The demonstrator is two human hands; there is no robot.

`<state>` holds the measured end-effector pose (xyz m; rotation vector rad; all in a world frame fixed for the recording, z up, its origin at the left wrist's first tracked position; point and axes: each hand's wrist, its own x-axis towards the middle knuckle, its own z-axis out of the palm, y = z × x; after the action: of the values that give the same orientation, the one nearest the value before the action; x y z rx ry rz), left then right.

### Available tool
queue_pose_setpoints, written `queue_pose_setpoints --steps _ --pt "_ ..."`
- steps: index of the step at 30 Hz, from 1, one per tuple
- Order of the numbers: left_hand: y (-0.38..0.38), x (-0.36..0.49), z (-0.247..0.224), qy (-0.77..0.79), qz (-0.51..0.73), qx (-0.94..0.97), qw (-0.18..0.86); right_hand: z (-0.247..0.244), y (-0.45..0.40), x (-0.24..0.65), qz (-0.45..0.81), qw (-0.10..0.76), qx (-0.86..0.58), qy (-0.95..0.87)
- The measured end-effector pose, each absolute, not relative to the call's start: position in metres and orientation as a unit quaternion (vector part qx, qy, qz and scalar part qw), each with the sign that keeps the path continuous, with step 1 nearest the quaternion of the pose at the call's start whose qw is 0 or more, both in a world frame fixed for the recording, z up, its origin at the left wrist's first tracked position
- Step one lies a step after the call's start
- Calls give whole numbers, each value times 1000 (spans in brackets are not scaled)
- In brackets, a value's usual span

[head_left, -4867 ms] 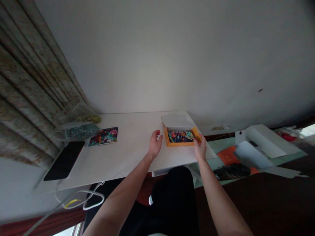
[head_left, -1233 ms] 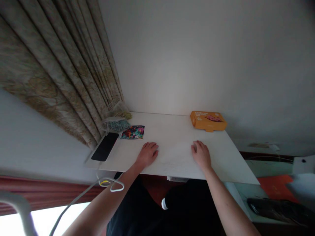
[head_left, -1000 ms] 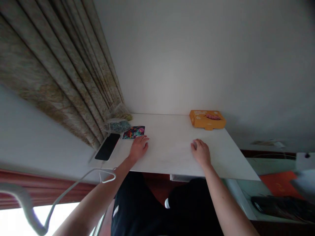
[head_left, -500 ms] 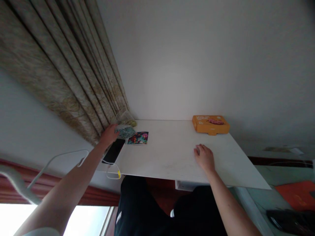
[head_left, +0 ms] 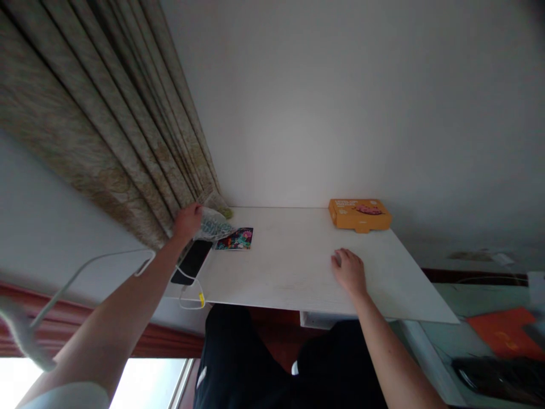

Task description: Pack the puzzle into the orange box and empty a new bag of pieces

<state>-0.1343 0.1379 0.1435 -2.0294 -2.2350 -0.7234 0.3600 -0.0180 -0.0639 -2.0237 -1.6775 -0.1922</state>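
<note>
At the desk's back left corner my left hand (head_left: pixel 188 220) pinches the edge of a clear plastic bag (head_left: pixel 214 225) with small grey-green contents. Behind it lies another clear bag (head_left: pixel 225 212) with yellowish-green contents. A colourful printed card (head_left: pixel 235 238) is flat on the desk, its left part touched by the bag. The black phone (head_left: pixel 192 262) lies just below my left hand. My right hand (head_left: pixel 349 271) rests on the white desk (head_left: pixel 281 267) with its fingers curled; whether anything is under them is hidden.
An orange box (head_left: pixel 360 215) stands at the back right against the wall. A white cable (head_left: pixel 191 307) with a yellow tag hangs over the front left edge. Curtains (head_left: pixel 128 130) border the left; a red packet (head_left: pixel 506 330) lies lower right.
My left hand has risen slightly, lifting the near end of the bag, which now looks more stretched. The whole view has shifted a little; my right hand stays in place on the desk.
</note>
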Motion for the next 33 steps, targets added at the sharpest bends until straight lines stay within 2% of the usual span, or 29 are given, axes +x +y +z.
queue_pose_setpoints --steps 5,9,18,23,26,30,33 --pt "134 -101 161 -666 -283 -690 -11 -60 -19 359 -63 246 -748 -613" --pt "121 -62 157 -593 -308 -741 -64 -55 -20 358 -56 248 -746 -616" --pt "84 46 101 -456 -347 -802 -170 -56 -20 358 -45 279 -744 -606" --pt "63 70 71 -349 -354 -841 -215 -58 -19 360 -43 286 -741 -606" --pt "46 66 59 -326 -373 -847 -193 -60 -19 361 -43 286 -739 -608" --pt "19 53 41 -416 -504 -750 -106 -61 -19 361 -49 290 -739 -606" --pt "0 49 28 -470 -552 -681 -103 -60 -19 360 -52 291 -737 -608"
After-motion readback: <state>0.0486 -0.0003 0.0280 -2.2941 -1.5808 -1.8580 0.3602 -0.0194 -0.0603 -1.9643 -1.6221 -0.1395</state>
